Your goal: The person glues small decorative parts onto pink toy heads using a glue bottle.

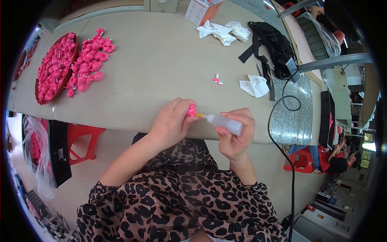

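My left hand [173, 120] is closed on a small pink plastic piece [191, 110], holding it above the table's near edge. In my right hand [238, 135] lies a translucent squeeze bottle [225, 123], tipped on its side with its yellowish nozzle [199, 115] pointing left. The nozzle tip meets or nearly meets the pink piece; contact is too small to be sure. Beyond my hands, a little pink-and-white part [218, 79] rests on the table [157, 60].
At left, a reddish-brown tray [75, 54] is heaped with pink pieces, and a loose pile [89, 60] lies beside it. Crumpled tissues [219, 32], a white cloth [254, 86], a box [203, 11] and a black bag [274, 44] sit right. A black cable [271, 121] hangs over the edge.
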`<state>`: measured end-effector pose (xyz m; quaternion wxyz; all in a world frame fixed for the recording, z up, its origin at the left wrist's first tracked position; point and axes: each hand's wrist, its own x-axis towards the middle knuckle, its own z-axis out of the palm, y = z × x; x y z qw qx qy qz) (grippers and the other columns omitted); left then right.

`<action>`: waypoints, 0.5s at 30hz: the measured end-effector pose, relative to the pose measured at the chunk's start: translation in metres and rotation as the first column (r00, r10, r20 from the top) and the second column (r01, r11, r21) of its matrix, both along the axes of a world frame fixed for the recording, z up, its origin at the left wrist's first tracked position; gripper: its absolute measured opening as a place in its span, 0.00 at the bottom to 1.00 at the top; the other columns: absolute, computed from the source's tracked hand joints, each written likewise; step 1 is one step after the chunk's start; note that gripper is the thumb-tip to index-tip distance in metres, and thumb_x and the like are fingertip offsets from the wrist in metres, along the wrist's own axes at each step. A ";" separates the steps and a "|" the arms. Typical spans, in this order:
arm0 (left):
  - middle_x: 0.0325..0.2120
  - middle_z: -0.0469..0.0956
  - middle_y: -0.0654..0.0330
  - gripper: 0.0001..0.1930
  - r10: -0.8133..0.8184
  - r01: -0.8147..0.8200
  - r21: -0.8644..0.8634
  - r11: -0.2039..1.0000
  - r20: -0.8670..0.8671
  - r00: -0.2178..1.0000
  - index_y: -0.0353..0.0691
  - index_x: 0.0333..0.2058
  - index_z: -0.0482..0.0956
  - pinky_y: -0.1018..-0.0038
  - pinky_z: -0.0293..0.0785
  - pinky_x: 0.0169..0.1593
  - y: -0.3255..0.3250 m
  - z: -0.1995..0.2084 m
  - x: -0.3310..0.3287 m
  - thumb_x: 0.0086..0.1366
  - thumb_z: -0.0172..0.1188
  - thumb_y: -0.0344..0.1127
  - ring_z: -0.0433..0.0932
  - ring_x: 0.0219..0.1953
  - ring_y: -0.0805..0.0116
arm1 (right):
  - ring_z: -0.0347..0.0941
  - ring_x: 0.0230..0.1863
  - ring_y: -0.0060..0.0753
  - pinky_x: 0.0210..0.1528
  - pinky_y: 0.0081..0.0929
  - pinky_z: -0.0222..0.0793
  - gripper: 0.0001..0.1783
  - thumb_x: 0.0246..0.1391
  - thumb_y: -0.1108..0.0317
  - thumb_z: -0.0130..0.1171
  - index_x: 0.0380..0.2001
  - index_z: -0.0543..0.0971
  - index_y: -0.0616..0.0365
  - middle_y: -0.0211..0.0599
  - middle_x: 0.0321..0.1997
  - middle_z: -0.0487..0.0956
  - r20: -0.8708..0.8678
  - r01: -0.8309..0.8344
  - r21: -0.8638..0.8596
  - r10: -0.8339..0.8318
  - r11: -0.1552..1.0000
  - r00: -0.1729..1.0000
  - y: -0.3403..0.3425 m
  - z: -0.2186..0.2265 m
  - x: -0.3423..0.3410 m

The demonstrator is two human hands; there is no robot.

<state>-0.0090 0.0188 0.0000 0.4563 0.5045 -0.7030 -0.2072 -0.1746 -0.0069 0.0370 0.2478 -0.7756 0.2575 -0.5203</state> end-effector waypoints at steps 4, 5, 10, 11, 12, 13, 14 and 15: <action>0.23 0.67 0.56 0.14 -0.004 0.004 -0.004 1.000 0.006 1.000 0.36 0.36 0.66 0.71 0.65 0.26 0.000 0.001 0.000 0.50 0.57 0.28 0.67 0.24 0.60 | 0.64 0.26 0.31 0.25 0.21 0.62 0.20 0.39 0.69 0.62 0.35 0.66 0.63 0.39 0.31 0.71 -0.026 0.007 -0.027 -0.007 1.000 1.000 0.000 0.000 -0.001; 0.23 0.67 0.56 0.14 -0.004 0.004 -0.005 1.000 0.006 1.000 0.36 0.36 0.66 0.71 0.65 0.26 0.000 0.001 0.000 0.50 0.57 0.28 0.67 0.24 0.60 | 0.64 0.26 0.31 0.25 0.21 0.62 0.20 0.39 0.69 0.62 0.35 0.66 0.63 0.39 0.31 0.71 -0.034 0.012 -0.038 -0.013 0.999 0.999 0.000 0.001 -0.001; 0.23 0.67 0.55 0.14 -0.005 0.005 0.001 1.000 0.011 1.000 0.36 0.36 0.66 0.71 0.65 0.27 0.000 0.001 0.001 0.50 0.57 0.28 0.67 0.24 0.60 | 0.64 0.26 0.32 0.25 0.21 0.61 0.21 0.38 0.69 0.63 0.35 0.66 0.63 0.40 0.31 0.71 -0.045 0.013 -0.046 -0.015 0.999 0.999 0.002 0.002 0.001; 0.23 0.67 0.55 0.14 -0.006 0.006 0.001 1.000 0.011 1.000 0.36 0.36 0.66 0.71 0.65 0.27 0.000 0.000 0.000 0.50 0.57 0.28 0.67 0.24 0.60 | 0.64 0.26 0.32 0.24 0.21 0.61 0.21 0.38 0.69 0.63 0.35 0.66 0.63 0.40 0.31 0.71 -0.042 0.011 -0.055 -0.013 0.998 0.999 0.001 0.002 0.001; 0.23 0.67 0.55 0.14 0.000 0.000 -0.005 1.000 0.007 1.000 0.36 0.36 0.66 0.71 0.65 0.27 0.000 -0.001 0.000 0.50 0.57 0.28 0.67 0.24 0.59 | 0.64 0.25 0.32 0.24 0.21 0.61 0.21 0.39 0.69 0.63 0.35 0.66 0.63 0.40 0.31 0.71 -0.040 0.008 -0.065 -0.011 0.998 0.999 0.001 0.002 0.001; 0.23 0.67 0.55 0.14 0.006 -0.006 -0.012 1.000 0.002 1.000 0.36 0.36 0.66 0.71 0.65 0.27 0.000 -0.001 0.000 0.50 0.56 0.29 0.67 0.24 0.59 | 0.64 0.25 0.32 0.24 0.21 0.61 0.21 0.39 0.69 0.63 0.35 0.66 0.63 0.40 0.31 0.71 -0.039 0.009 -0.065 -0.011 0.998 0.999 0.001 0.002 0.001; 0.23 0.67 0.55 0.14 0.006 -0.006 -0.012 1.000 0.003 1.000 0.36 0.36 0.66 0.71 0.65 0.27 0.000 0.000 0.000 0.50 0.56 0.29 0.67 0.24 0.59 | 0.64 0.26 0.31 0.24 0.21 0.62 0.19 0.40 0.69 0.61 0.35 0.65 0.62 0.40 0.30 0.71 -0.013 0.014 -0.046 -0.015 0.999 1.000 0.001 0.001 0.001; 0.23 0.66 0.55 0.13 0.006 -0.006 -0.011 1.000 0.000 1.000 0.36 0.35 0.66 0.71 0.65 0.27 0.000 0.001 0.000 0.51 0.56 0.29 0.67 0.23 0.60 | 0.65 0.26 0.30 0.24 0.21 0.62 0.18 0.42 0.69 0.60 0.35 0.64 0.62 0.40 0.30 0.71 0.014 0.018 -0.027 -0.018 0.999 1.000 0.001 0.000 0.000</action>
